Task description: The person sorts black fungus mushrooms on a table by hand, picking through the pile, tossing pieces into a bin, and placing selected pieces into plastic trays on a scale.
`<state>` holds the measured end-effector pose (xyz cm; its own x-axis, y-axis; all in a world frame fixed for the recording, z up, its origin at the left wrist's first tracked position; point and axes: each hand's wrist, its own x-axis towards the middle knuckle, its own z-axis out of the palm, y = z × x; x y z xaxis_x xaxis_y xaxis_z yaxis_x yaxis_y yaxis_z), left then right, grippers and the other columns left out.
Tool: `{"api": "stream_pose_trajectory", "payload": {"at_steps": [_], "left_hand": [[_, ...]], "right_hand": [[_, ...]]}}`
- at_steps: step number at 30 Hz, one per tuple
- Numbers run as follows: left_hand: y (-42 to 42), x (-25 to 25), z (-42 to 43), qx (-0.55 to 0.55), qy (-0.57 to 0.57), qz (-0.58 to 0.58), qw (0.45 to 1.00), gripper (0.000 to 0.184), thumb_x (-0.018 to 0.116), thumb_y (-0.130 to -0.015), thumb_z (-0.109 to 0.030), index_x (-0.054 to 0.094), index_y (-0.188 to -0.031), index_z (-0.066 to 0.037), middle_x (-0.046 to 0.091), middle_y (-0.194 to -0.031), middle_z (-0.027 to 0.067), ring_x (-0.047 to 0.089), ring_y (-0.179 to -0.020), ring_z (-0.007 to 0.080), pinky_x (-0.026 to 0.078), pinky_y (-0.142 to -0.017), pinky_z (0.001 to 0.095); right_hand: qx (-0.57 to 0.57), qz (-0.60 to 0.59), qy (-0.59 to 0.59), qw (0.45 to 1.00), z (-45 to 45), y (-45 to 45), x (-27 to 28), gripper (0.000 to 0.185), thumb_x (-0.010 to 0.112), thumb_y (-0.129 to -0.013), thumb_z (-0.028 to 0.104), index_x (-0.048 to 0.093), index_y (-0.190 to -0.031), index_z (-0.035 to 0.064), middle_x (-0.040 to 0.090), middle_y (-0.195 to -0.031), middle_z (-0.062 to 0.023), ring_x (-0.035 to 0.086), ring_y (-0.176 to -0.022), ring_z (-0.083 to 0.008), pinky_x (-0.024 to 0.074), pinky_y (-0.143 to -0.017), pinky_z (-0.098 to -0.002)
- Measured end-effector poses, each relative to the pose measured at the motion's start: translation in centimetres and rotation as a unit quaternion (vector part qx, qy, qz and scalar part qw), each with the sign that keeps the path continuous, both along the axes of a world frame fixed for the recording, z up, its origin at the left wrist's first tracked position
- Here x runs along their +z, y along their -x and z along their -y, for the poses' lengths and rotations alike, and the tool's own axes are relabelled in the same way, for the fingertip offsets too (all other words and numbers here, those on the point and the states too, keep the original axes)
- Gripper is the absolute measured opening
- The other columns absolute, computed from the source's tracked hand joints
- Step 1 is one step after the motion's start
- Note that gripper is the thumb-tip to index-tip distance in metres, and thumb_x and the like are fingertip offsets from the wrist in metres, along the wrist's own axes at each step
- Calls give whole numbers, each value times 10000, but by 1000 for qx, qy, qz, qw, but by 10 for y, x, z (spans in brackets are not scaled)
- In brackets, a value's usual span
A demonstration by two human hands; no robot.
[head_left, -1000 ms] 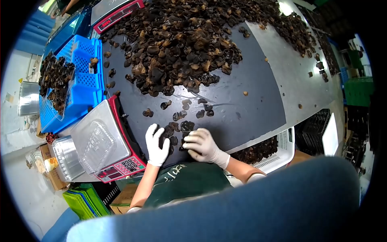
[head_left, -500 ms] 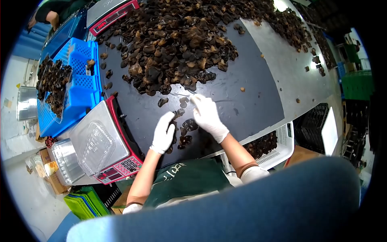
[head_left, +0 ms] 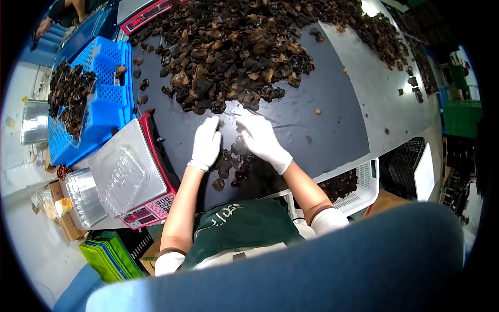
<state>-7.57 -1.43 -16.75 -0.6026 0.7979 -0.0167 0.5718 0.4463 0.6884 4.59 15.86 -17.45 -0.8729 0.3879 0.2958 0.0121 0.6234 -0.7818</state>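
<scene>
Both my hands wear white gloves. My left hand [head_left: 207, 143] rests low over the dark tabletop with its fingers stretched forward and its thumb apart. Opposite it, my right hand [head_left: 261, 140] has fingers extended and angled inward, near the front edge of a large pile of dark brown wood ear mushrooms [head_left: 228, 57]. A small group of loose wood ear mushrooms [head_left: 231, 165] lies between and just below my hands. Nothing shows gripped in either glove, though some fingertips are partly hidden.
On the left stands a red-edged scale [head_left: 130, 174] with a clear plastic container on its plate. Blue crates [head_left: 112, 86] hold a clear tray of mushrooms. A white basket [head_left: 366, 187] sits under the table's right edge. Another person's arm [head_left: 44, 26] shows top left.
Both hands have moved forward towards the pile, the left slightly left as well. Loose mushrooms between them lie differently. The view has shifted slightly.
</scene>
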Motion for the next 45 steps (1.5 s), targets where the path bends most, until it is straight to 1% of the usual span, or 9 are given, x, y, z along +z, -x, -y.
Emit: {"api": "stream_pose_trajectory", "payload": {"at_steps": [2,4,11,19,23,32,37,40,45], "left_hand": [[-14,-35,14,-70,-115,-91,987,291,516,-946,-123,610,-1206,-31,634,-1154,172,585,-1115,341,446,-992,390],[-26,-2,22,-57,-57,139,987,261,521,-936,-100,629,-1161,-24,639,-1137,177,603,-1080,340,463,-976,377],[-43,34,88,169,-124,35,977,113,588,-874,-3,658,-964,3,651,-932,136,638,-875,261,496,-822,333],[-101,22,102,2,54,-53,997,427,766,-751,-307,602,-1055,-57,602,-931,112,620,-850,297,519,-742,364],[-99,3,112,108,13,95,990,109,657,-774,-39,585,-854,-59,573,-797,78,576,-630,202,483,-609,301],[-103,28,102,-32,128,-34,991,411,657,-721,-154,615,-1129,-117,526,-1055,128,581,-951,310,517,-757,396],[-105,9,105,-7,99,-27,995,297,688,-727,-168,596,-1000,-96,550,-983,119,591,-855,302,510,-716,394],[-97,6,109,24,101,103,989,172,651,-735,-124,532,-837,-55,537,-734,123,579,-674,301,476,-611,377],[-81,21,106,177,-85,324,925,133,627,-800,18,518,-795,-58,510,-732,-42,455,-643,22,411,-579,194]], "right_hand": [[145,4,42,989,11,-13,12,234,552,-827,38,639,-1044,31,664,-1028,-141,618,-974,-331,484,-870,-420],[195,30,97,976,18,-33,19,235,571,-855,54,650,-1076,40,671,-1063,-127,618,-1007,-318,476,-907,-398],[44,46,87,994,-6,-95,32,235,649,-797,-34,666,-1022,33,683,-1028,-113,632,-976,-280,496,-884,-360],[-46,87,30,995,-20,-123,19,188,625,-823,-37,684,-991,23,677,-970,-116,645,-917,-265,504,-850,-335],[-111,95,50,988,-34,-137,12,182,618,-845,-13,692,-1006,31,680,-954,-113,646,-911,-258,501,-849,-332],[-108,65,-47,991,-39,-140,-7,179,649,-781,15,704,-941,72,682,-891,-98,630,-826,-287,490,-769,-372],[-91,109,75,987,-47,-145,0,183,626,-858,14,697,-1026,30,694,-959,-101,648,-903,-222,498,-849,-317],[-117,106,212,964,-49,-148,7,160,616,-880,29,696,-1019,24,708,-966,-113,666,-892,-196,508,-817,-283],[-144,122,239,952,-66,-160,26,179,585,-910,1,686,-1057,-14,703,-988,-69,646,-915,-130,493,-872,-254]]}}
